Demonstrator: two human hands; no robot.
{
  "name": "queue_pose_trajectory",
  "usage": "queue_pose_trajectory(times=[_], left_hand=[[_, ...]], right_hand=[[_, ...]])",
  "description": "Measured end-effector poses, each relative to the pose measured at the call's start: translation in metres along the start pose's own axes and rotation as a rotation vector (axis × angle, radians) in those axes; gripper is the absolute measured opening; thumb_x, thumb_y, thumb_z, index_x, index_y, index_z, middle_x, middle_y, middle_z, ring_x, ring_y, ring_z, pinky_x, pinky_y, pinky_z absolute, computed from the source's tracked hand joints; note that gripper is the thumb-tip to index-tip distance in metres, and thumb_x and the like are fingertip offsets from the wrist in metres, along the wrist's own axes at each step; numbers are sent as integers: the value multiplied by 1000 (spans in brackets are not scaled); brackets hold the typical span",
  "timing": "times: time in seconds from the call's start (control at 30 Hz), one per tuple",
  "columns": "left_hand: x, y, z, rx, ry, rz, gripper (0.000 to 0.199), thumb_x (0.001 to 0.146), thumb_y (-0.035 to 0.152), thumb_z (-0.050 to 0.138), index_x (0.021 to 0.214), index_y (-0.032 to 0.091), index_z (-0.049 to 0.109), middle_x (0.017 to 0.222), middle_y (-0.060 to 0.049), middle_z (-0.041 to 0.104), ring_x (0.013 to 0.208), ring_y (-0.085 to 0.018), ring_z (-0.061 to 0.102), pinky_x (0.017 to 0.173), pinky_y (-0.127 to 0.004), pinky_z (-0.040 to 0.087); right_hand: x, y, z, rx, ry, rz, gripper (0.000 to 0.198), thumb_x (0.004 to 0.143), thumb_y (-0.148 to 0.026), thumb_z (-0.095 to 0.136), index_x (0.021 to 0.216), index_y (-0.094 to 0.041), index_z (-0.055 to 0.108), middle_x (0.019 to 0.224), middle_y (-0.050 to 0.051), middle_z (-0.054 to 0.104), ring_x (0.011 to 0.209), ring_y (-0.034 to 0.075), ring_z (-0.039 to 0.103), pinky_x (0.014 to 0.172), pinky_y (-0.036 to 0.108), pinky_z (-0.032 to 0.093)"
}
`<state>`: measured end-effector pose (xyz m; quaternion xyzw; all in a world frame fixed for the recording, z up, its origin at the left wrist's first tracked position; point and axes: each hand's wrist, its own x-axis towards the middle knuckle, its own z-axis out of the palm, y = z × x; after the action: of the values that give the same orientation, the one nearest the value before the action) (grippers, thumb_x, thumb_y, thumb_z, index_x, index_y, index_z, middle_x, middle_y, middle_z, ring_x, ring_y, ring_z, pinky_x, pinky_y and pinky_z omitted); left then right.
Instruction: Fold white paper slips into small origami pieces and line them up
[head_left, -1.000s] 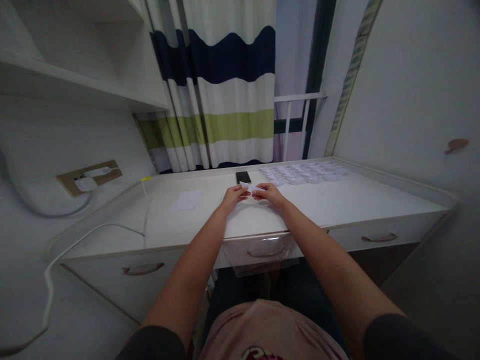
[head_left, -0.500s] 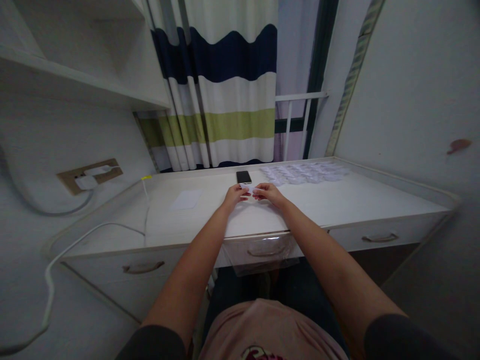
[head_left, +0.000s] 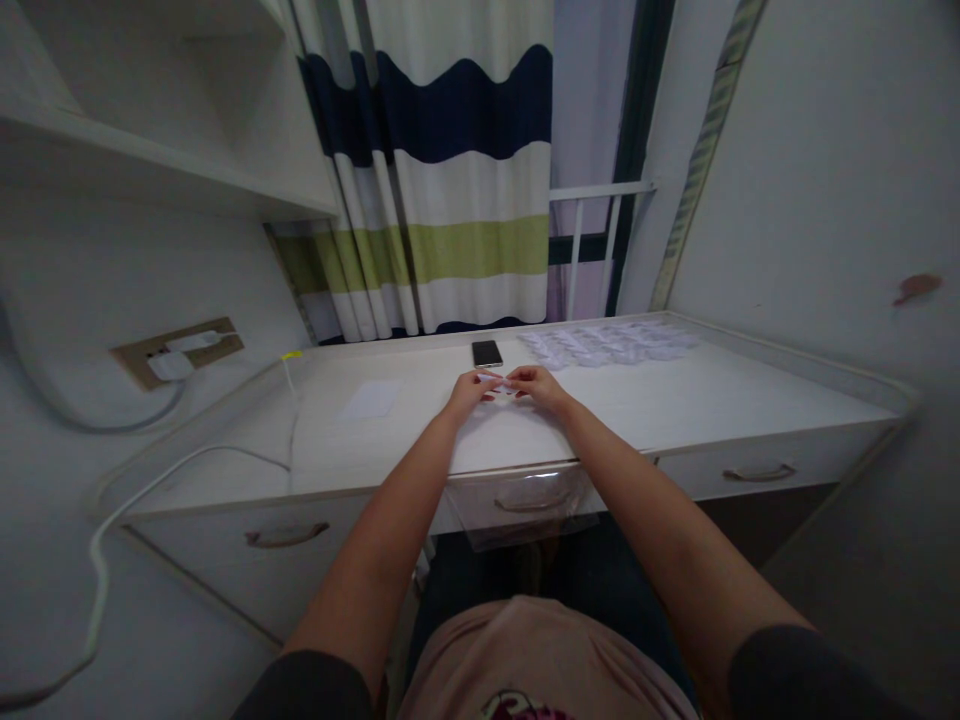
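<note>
Between my two hands, just over the white desk, is a small piece of white paper [head_left: 491,377]. My left hand [head_left: 471,391] pinches it from the left side. On the right, my right hand [head_left: 534,386] has its thumb and fingers closed on the other end. The fingers cover much of the paper, so its exact folds cannot be made out. A black phone [head_left: 487,354] lies flat right behind my hands. Several folded white paper pieces [head_left: 607,345] are laid out in rows at the back right.
A stack or sheet of white paper [head_left: 370,399] lies left of my hands. A white cable [head_left: 225,449] runs over the desk's left side from near a wall socket [head_left: 180,352]. Clear plastic [head_left: 517,510] hangs over the front drawer. A striped curtain [head_left: 472,190] hangs behind the desk [head_left: 720,400].
My fingers have drawn closer together, and the paper between them now shows as a narrower strip. The other things on the desk stay where they were.
</note>
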<state>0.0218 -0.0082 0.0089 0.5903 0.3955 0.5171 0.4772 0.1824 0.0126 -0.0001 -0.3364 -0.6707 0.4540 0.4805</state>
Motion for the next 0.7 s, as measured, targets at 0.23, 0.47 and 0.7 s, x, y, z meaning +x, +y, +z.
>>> queue_pose_trajectory(times=[0.23,0.47,0.7], left_hand=[[4,0,-2,-136,7,-70,28,60,35,71,74,13,62,76,-6,65,69,-13,61,63,-24,44],[8,-2,-3,-84,73,-41,27,61,36,71,70,12,62,67,-4,63,60,-11,60,54,-20,41],[7,-2,-2,-146,41,-56,31,68,40,66,78,11,63,67,-5,63,56,-11,61,54,-21,44]], right_hand=[[0,-2,-2,67,34,-2,24,55,-36,71,64,-17,59,63,-2,59,60,9,54,53,20,44],[0,-1,-1,131,51,40,29,54,-38,74,69,-16,63,66,1,63,59,11,58,53,22,48],[1,-1,-3,120,83,38,29,55,-37,75,71,-15,65,64,1,65,53,10,59,49,21,48]])
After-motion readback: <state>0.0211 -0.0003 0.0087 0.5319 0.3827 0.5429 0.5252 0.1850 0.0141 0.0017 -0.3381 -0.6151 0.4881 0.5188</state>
